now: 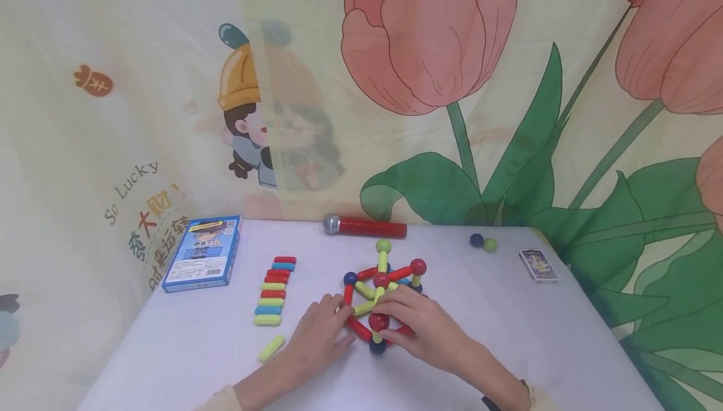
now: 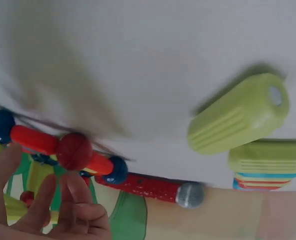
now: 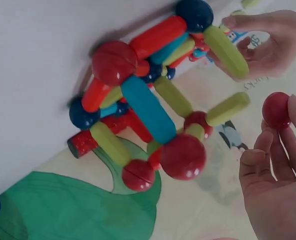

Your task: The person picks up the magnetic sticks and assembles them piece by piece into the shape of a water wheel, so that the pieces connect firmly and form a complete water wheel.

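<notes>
1. At the middle of the white table (image 1: 508, 310), toward its near edge, stands a rod-and-ball structure (image 1: 384, 285): red, yellow-green and blue sticks joined by red, dark blue and green balls, with a green ball at its top.

2. The left hand (image 1: 319, 329) lies at the structure's 8 o'clock, fingers fairly straight, their tips touching a yellow-green stick and the red stick at its left edge. In the right wrist view its fingertips (image 3: 238, 22) lie along that yellow-green rod; whether they pinch it or merely rest on it I cannot tell.

3. The right hand (image 1: 420, 323) sits at the structure's 5 o'clock, fingers bent over the near side. The right wrist view shows a red ball (image 3: 276, 110) at its fingertips, just apart from the end of a yellow-green stick. It seems held at the tips of thumb and finger, though the grip is not plainly shown.

4. At 9 o'clock from the structure lies a row of spare sticks (image 1: 273, 290), red, blue and yellow-green, side by side, with one loose yellow-green stick (image 1: 272, 347) nearer the front edge.

5. Farther left, at 10 o'clock, lies a blue box (image 1: 204, 252).

6. At 12 o'clock, against the flowered curtain (image 1: 429, 53), lies a red toy microphone (image 1: 364, 227).

7. At 2 o'clock rest two loose balls (image 1: 483, 242), one dark blue, one green, touching; a small card pack (image 1: 538, 265) lies beyond them at 3 o'clock.
</notes>
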`<state>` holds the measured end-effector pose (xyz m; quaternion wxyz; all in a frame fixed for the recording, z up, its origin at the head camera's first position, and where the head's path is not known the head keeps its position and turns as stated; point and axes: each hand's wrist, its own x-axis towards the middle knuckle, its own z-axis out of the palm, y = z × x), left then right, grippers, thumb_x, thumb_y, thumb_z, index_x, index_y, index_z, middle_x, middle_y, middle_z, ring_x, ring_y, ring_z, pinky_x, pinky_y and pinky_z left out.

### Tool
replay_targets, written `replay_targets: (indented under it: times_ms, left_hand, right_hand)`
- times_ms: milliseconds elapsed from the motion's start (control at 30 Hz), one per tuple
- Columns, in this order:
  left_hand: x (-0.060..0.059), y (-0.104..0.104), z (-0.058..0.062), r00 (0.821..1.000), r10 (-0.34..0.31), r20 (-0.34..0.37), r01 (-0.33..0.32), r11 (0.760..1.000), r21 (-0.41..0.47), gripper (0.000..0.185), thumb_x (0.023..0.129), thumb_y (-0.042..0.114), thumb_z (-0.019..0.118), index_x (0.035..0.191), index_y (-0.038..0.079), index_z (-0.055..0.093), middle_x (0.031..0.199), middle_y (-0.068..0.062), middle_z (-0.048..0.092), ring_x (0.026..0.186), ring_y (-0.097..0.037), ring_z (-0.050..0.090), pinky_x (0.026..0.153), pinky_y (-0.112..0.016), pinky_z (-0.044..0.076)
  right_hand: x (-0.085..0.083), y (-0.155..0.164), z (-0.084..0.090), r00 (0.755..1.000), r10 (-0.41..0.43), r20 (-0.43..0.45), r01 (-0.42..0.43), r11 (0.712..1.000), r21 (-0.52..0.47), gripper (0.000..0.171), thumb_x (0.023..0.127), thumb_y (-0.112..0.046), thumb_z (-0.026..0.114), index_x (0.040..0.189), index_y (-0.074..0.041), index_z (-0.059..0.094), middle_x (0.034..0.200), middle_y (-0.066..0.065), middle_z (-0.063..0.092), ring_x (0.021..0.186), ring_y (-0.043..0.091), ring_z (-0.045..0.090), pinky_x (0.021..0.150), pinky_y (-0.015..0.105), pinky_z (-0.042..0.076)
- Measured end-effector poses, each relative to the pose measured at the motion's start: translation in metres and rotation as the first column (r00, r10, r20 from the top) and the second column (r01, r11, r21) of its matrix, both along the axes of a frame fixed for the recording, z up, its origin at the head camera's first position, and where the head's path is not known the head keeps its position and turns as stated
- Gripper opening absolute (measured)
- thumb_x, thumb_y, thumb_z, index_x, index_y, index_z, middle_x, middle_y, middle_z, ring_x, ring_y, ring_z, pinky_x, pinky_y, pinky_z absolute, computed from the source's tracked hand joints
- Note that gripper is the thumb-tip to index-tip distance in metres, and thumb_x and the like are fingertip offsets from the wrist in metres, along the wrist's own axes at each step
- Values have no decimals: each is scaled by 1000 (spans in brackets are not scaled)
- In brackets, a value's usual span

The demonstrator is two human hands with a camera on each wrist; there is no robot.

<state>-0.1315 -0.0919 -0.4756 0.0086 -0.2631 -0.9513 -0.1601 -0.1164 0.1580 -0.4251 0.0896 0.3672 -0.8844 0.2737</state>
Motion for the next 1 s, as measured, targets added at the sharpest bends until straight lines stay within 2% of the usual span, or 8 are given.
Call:
replay_targets:
  times_ms: [100,500,600,667,767,900,933,1000]
  left_hand:
    - [-2,-2,-6,1000,25,-4,-26,998,-57,54,90,29,90,136,9,69,135,-14,64,127,-33,60,104,-57,55]
    - [-8,-3,-10,1000,6,-22,-9,989,-146,57,88,33,92,136,13,70,125,-7,68,115,-24,61,97,-50,58]
    - [-8,-2,-9,1000,3,-15,-5,989,-150,56,88,34,91,136,13,71,125,-7,68,114,-24,62,96,-48,58]
    - [-7,-3,-8,1000,1,-5,-1,988,-152,55,88,34,91,135,13,71,124,-7,68,114,-24,63,96,-49,58]
    - [-5,-4,-5,1000,5,22,-1,987,-164,55,88,33,91,134,12,71,125,-9,68,116,-26,65,98,-51,58]
    - [-2,-4,-4,998,10,62,1,985,-175,56,87,33,92,134,11,71,126,-10,67,118,-26,65,100,-52,58]
    - [-1,-4,-4,997,11,71,1,984,-176,56,87,33,92,134,11,71,126,-10,67,119,-26,65,101,-53,58]
    - [-1,-2,-3,997,9,80,5,985,-172,55,87,33,92,133,11,72,127,-11,67,119,-26,65,102,-54,57]
  right_hand:
    - [-3,-3,-8,1000,-7,-11,8,999,52,45,83,-18,96,125,-14,79,123,-5,75,117,14,70,93,31,62]
    - [-5,-2,-23,997,40,-72,-31,992,122,47,81,-17,97,124,-17,79,121,-3,67,118,13,64,90,26,61]
    - [-2,2,-22,997,-4,-79,13,993,114,50,81,-22,98,127,-21,78,123,-5,65,117,11,64,89,25,61]
    - [2,6,-21,992,-102,-80,107,993,55,52,79,-24,99,126,-19,76,120,-5,66,111,10,67,85,25,62]
    - [10,13,-23,933,-359,9,359,933,-37,59,76,-27,101,124,-14,70,112,-3,67,94,12,67,75,26,62]
    - [13,24,-44,757,-594,272,604,795,58,78,75,-29,102,135,-6,58,110,5,64,84,14,61,70,28,62]
    - [11,27,-51,735,-602,311,605,790,100,79,76,-27,101,137,-4,56,110,5,64,84,13,61,70,28,62]
    - [3,32,-64,742,-561,367,567,817,104,75,79,-20,99,138,-1,57,106,4,66,84,12,61,71,26,62]
